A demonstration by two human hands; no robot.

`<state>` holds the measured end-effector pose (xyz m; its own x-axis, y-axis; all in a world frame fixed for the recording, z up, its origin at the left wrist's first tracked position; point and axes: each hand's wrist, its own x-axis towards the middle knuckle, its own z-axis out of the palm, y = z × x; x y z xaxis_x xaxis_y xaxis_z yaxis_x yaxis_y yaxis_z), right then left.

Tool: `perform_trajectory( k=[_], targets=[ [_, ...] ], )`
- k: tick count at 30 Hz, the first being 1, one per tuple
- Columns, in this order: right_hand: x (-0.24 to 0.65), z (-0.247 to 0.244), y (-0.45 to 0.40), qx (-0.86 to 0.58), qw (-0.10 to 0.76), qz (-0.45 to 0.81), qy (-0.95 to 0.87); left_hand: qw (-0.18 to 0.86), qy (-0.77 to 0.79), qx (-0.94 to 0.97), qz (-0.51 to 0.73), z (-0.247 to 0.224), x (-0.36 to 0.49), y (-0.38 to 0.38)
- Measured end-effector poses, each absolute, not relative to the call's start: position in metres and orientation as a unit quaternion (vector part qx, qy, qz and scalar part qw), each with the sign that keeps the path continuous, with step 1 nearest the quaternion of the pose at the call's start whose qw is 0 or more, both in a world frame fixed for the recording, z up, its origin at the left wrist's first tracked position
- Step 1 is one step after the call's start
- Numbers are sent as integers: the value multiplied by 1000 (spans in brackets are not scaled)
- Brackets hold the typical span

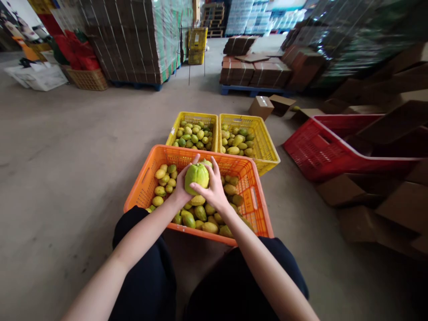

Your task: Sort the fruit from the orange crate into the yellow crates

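Observation:
Both of my hands are closed around a large, ribbed yellow-green citrus-like fruit [196,178] above an orange crate [156,156]. My left hand [182,183] cups its left side. My right hand [214,189] wraps the right side, its thumb lying across the front. Part of another green fruit [207,163] shows just behind, near my right fingers; whether they touch it I cannot tell. Inside the crate, below my hands, lie many yellow and green fruits [210,227] of mixed sizes, smaller ones [160,174] at the left. My forearms hide some of them.
Two yellow crates [269,140] holding similar fruit stand just beyond the orange one. At the right are a red crate [329,151] and loose cardboard boxes [359,225]. Farther back, flattened cardboard sits on a blue pallet [239,89], beside a wrapped pallet stack [125,40].

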<state>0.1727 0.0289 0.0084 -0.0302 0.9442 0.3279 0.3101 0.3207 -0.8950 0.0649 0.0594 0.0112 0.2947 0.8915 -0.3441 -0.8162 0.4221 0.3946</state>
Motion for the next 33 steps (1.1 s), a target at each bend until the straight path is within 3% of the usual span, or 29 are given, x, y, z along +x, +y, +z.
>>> perform_trajectory(
  k=[6, 16, 24, 30, 33],
  targets=[
    [170, 8, 22, -414, 501, 196, -734, 818, 224, 168, 503, 5, 56, 65],
    [160, -2, 15, -269, 451, -48, -850, 821, 194, 131, 520, -11, 62, 73],
    [169, 6, 18, -303, 484, 31, -821, 775, 240, 66, 580, 2, 57, 84],
    [190, 7, 29, -311, 433, -19, -846, 783, 161, -36, 600, 16, 38, 86],
    [200, 10, 36, -385, 467, -11, -796, 784, 147, -67, 600, 26, 33, 86]
  ],
)
